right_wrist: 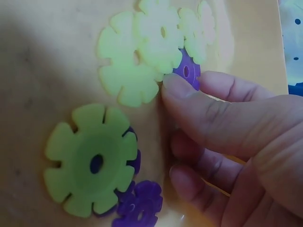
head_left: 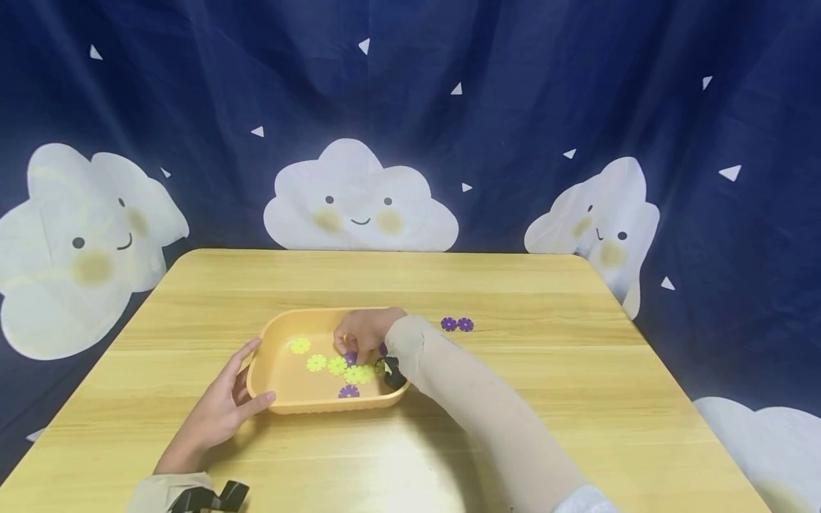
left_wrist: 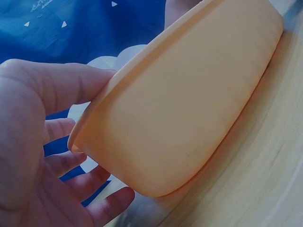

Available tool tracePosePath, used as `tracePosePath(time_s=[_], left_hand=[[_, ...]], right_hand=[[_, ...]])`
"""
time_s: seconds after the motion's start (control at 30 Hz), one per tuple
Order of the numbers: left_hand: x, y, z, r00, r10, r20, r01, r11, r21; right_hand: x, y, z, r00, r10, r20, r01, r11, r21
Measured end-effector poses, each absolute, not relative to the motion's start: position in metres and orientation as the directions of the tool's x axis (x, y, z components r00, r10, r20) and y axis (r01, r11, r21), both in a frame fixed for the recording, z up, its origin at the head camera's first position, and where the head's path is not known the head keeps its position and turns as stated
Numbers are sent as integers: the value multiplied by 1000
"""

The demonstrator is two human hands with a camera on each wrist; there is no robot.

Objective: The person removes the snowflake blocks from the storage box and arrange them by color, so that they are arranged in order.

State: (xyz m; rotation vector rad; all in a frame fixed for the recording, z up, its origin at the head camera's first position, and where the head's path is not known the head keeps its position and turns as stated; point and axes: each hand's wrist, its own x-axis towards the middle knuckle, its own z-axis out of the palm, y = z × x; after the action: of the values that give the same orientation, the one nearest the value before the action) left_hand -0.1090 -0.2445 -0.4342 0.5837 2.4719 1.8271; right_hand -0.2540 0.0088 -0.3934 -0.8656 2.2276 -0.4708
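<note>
A shallow orange plastic basin [head_left: 321,407] sits on the table, its left end gripped by my left hand [head_left: 221,412]. In the left wrist view the thumb presses the rim while the other fingers spread along the outer wall. My right hand [head_left: 367,332] reaches inside, over the right half. Its thumb and index finger pinch a purple snowflake disc [right_wrist: 188,70], partly hidden behind yellow ones. Several yellow snowflake discs [head_left: 316,363] lie on the basin floor. Another purple disc [head_left: 349,392] is by the front wall. Close to the right fingers, a yellow disc [right_wrist: 90,161] overlaps purple discs [right_wrist: 142,203].
Right of the basin, two purple discs [head_left: 457,325] lie side by side on the wooden table [head_left: 545,299]. A dark blue curtain [head_left: 410,85] with smiling clouds hangs behind the table's far edge. The right forearm crosses over the basin's right end.
</note>
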Motion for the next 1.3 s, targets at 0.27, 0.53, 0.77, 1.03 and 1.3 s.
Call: tracePosePath(time_s=[0.27,0.53,0.77,1.03,1.3], left_hand=[[-109,-244,-434,-930,303,206,288,258,922],[-109,-243,-437,-932,303,201,283,258,924],[-109,-244,-434,-933,296,206,287,260,922],[-109,-244,-433,-932,300,201,282,256,925],[-109,-244,-434,-930,304,205,284,243,927]], right_hand=[[-255,11,-394,-531,-718,-449,-461,690,-558],[-257,14,-395,-526,-718,-455,-444,689,-574],[-259,13,-384,-502,-724,-473,-462,687,-562],[-262,15,-369,-520,-727,-448,-512,685,-518],[-266,24,-356,-517,-758,-398,-582,652,-486]])
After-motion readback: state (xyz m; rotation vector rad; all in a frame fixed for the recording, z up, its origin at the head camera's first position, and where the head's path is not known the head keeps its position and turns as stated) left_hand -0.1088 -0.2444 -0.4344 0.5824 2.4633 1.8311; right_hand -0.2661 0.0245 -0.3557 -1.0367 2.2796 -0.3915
